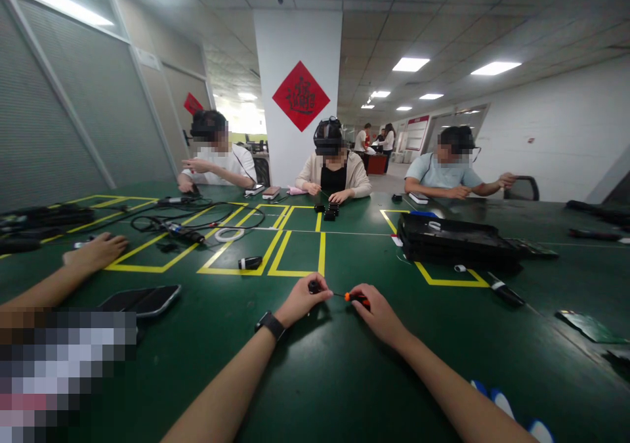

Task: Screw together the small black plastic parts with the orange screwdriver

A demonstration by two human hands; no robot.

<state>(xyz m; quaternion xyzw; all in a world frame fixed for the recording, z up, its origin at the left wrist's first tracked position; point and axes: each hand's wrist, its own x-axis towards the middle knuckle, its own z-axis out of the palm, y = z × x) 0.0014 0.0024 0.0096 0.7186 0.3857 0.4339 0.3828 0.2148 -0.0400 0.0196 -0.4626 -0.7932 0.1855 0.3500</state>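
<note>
My right hand point(377, 312) is closed around the orange-and-black handle of a screwdriver point(348, 296). Its thin shaft points left, toward my left hand point(304, 298), which wears a dark watch point(270, 325) at the wrist. My left fingers pinch a small black part point(314, 287), mostly hidden by the fingers, so its kind does not show. The screwdriver's tip reaches the left fingertips; whether it touches the part I cannot tell. Both hands are just above the green table point(315, 377).
A black cylindrical piece point(250, 263) lies beyond my left hand, inside yellow tape. A black bag point(457, 239) lies to the right, near a dark tool point(506, 293). Cables point(182, 226) and a phone point(142, 300) are at left, beside another person's hand point(101, 253). Several people sit opposite.
</note>
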